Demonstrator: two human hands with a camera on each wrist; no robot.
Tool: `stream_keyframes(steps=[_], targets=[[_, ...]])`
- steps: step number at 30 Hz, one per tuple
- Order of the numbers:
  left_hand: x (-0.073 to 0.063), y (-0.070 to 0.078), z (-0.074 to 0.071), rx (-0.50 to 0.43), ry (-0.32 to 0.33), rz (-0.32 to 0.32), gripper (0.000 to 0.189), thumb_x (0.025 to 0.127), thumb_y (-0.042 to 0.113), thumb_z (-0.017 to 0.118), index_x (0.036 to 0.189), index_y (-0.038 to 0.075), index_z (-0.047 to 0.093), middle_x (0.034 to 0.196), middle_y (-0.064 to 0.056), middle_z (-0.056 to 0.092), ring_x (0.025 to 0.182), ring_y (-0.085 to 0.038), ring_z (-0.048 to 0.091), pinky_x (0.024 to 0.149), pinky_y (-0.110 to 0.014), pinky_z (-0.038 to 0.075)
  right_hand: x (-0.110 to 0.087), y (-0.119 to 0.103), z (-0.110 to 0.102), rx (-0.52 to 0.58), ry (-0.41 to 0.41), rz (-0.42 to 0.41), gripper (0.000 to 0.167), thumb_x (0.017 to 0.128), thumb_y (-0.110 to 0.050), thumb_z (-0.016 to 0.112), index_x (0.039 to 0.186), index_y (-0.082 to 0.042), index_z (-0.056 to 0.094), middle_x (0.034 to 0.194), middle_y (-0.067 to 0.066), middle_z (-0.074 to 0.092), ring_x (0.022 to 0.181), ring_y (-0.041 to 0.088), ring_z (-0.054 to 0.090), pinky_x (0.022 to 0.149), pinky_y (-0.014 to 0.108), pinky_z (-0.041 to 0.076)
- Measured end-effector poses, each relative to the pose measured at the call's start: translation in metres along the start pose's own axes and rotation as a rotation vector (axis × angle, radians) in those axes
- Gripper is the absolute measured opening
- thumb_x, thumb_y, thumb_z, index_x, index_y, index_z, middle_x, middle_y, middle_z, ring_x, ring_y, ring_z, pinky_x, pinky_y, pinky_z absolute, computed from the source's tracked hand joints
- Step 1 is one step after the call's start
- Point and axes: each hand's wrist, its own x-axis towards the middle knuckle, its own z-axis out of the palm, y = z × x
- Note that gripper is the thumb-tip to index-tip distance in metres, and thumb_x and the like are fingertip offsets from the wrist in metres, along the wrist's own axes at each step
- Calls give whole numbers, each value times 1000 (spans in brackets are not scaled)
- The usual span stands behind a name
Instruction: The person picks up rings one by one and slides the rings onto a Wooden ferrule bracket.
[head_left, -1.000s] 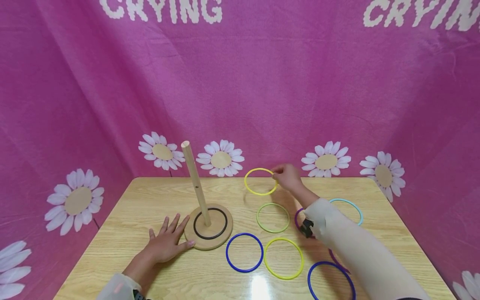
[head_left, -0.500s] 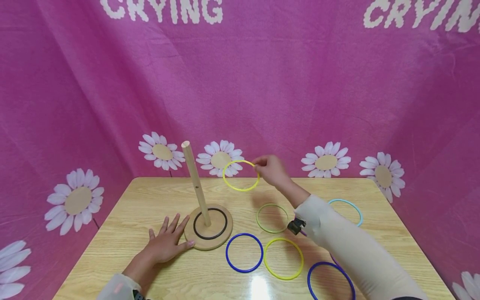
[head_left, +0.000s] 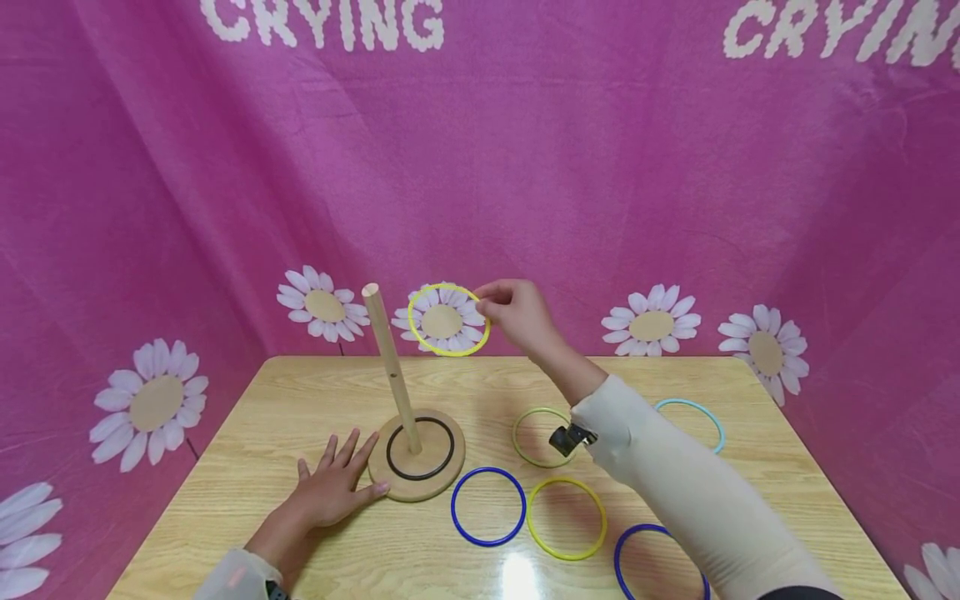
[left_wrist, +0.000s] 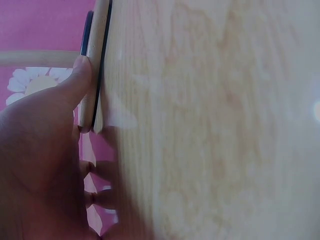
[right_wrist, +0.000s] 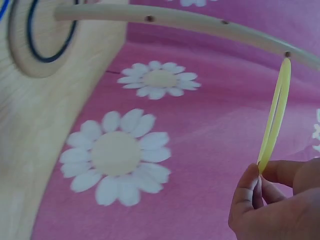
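Observation:
Between thumb and fingers my right hand pinches the right side of a yellow ring, held in the air to the right of a wooden peg. In the right wrist view the yellow ring shows nearly edge-on, its far end near the upper part of the peg. The peg rises, leaning in view, from a round wooden base, where a black ring lies around it. My left hand lies spread on the table, its thumb touching the rim of the base.
On the table lie a blue ring, a second yellow ring, a green ring, a light blue ring and another blue ring, partly under the right sleeve. A pink flowered cloth hangs behind.
My right hand has lifted the yellow ring from low over the back of the table, moving it up and left toward the peg's top. My left hand has stayed still.

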Motion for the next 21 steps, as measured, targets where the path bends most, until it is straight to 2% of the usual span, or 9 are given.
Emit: stream_keyframes(steps=[8,11,13,18,21], targets=[[0,-1,1,5,11,8,93,95,73,51,167,23,20,172,-18,10,155,-53,0,101,-90,-3,3,-30,-1,83,24,-11,20,95,-1,69,113,5,75,98,20,73,78,16,66,71,26,56],[1,-3,2,6,15,7,93,95,73,51,167,23,19,172,-18,9,155,-52,-1,101,-90,-3,5,-39,-1,98,32,-16,20,95,-1,68,113,4,75,98,19,73,81,20,67,73,27,56],[2,-4,3,5,18,8,94,95,74,51,167,23,19,172,-18,9,155,-52,-1,101,-90,-4,7,-45,-1,103,31,-26,19,95,-1,68,113,4,75,98,20,73,83,24,69,77,33,58],[1,-3,3,4,19,8,93,95,74,51,167,23,19,172,-18,10,155,-52,-1,101,-90,-4,9,-60,4,103,14,-38,19,96,-1,69,113,4,75,98,20,73,79,19,67,79,40,59],[0,-3,3,5,17,11,93,95,74,51,167,23,20,172,-18,10,155,-52,-1,101,-90,-3,8,-67,10,84,6,-45,19,95,-1,70,112,3,76,93,15,73,75,14,64,76,38,57]])
